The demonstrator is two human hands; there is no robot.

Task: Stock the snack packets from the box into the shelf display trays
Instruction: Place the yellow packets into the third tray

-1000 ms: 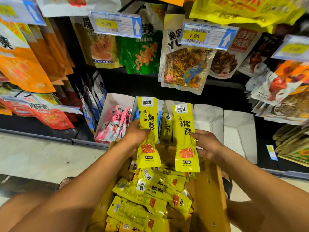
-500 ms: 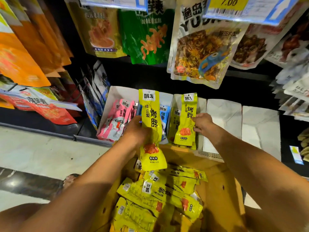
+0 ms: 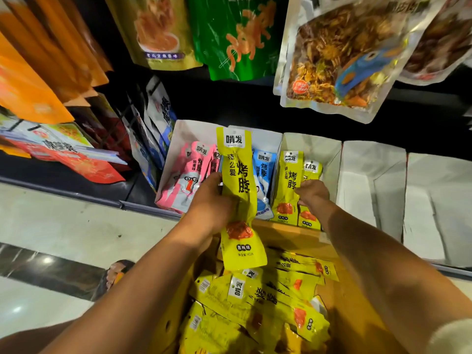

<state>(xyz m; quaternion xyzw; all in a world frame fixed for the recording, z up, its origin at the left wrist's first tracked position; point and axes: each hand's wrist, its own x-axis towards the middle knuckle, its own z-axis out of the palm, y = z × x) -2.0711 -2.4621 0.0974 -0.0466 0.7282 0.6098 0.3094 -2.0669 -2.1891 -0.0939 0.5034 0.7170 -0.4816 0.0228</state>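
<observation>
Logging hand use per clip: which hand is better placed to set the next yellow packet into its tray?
Left. The left hand grips a yellow packet upright beside the tray; the right hand grips a standing packet inside that tray and would first need another from the box.

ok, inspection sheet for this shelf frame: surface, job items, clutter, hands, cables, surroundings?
surface: black shelf bearing white cardboard display trays.
job's things: long yellow snack packets heaped in brown cardboard box.
clutter: pink packets, blue packet in trays.
hands: left hand grips raised yellow packet; right hand holds trayed yellow packet.
cables: nothing seen.
surroundings: hanging snack bags above; pale floor.
</observation>
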